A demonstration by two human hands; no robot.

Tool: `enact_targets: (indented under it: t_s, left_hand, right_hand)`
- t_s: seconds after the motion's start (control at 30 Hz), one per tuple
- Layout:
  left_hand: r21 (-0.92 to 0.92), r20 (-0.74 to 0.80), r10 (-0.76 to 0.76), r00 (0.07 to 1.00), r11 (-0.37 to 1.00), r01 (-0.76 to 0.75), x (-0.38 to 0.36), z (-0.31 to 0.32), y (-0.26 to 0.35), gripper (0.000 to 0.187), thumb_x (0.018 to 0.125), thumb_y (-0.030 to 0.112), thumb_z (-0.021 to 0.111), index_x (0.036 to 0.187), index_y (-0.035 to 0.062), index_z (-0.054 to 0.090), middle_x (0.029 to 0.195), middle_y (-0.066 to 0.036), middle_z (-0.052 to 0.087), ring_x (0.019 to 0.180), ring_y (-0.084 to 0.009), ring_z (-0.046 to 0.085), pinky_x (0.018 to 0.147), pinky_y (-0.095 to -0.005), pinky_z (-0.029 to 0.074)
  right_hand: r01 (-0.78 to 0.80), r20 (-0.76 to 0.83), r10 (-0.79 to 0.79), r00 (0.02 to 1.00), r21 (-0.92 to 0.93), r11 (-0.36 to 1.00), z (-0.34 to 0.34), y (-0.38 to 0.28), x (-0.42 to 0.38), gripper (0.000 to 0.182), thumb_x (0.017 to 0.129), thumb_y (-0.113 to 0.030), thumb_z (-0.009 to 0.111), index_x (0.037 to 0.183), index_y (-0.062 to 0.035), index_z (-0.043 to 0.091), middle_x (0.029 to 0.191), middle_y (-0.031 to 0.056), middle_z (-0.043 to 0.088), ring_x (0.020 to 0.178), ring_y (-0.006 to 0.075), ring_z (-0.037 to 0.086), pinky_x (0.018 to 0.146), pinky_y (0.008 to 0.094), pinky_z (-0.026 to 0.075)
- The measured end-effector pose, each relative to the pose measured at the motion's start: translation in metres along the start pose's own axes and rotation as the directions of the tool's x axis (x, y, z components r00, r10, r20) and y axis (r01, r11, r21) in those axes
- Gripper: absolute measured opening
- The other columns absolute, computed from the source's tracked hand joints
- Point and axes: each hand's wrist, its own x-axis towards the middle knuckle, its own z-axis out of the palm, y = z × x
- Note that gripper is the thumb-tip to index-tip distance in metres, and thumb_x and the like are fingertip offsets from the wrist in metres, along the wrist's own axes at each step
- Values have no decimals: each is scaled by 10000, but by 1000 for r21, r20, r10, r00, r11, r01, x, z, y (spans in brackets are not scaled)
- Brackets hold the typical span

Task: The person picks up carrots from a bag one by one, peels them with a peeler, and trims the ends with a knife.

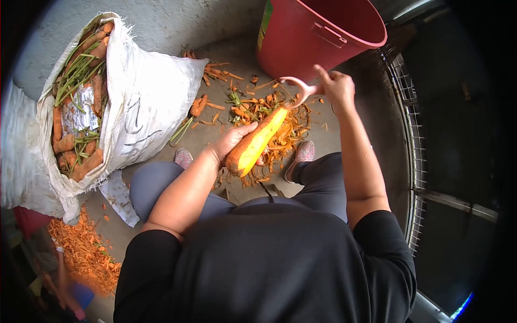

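Note:
My left hand is wrapped round a large carrot near its thick end, with the tip slanting up and to the right. One long side of it is peeled to bright yellow-orange, while the other keeps its dull brownish skin. In my right hand is a pale pink Y-shaped peeler, gripped by the handle. Its forked head is at the carrot's tip; whether the blade touches cannot be made out. Peelings and cut carrot ends lie on the floor below, between my feet.
A white woven sack of carrots with green stalks leans at the left. A red bucket stands ahead by the wall. Wire mesh runs along the right. Behind left, another person's arm shows near a peelings heap.

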Motion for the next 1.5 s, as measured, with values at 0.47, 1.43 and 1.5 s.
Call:
enact_targets:
  t_s: [0.47,1.43,1.5]
  left_hand:
    - [11,-36,-7,999,1000,7,-6,4,2,417,883,328,386,1125,-9,436,881,-186,546,695,-280,577,690,-441,481]
    - [26,-175,123,977,992,-121,1,16,2,341,874,232,394,1131,14,449,884,-132,567,750,-231,587,668,-380,508]
    - [89,-180,146,973,987,-132,2,20,0,342,875,235,398,1133,16,451,897,-115,571,755,-206,590,662,-354,511]
  right_hand:
    - [-208,-161,191,968,-100,973,-7,48,19,476,680,-442,673,759,27,637,697,154,638,619,188,613,601,302,463]
    - [-114,84,89,992,365,924,15,50,9,469,666,-388,716,773,62,638,642,94,615,586,117,567,561,262,456]
    - [-50,236,-48,971,392,919,12,-4,-40,395,669,-353,716,684,32,628,589,70,598,533,105,545,513,270,444]
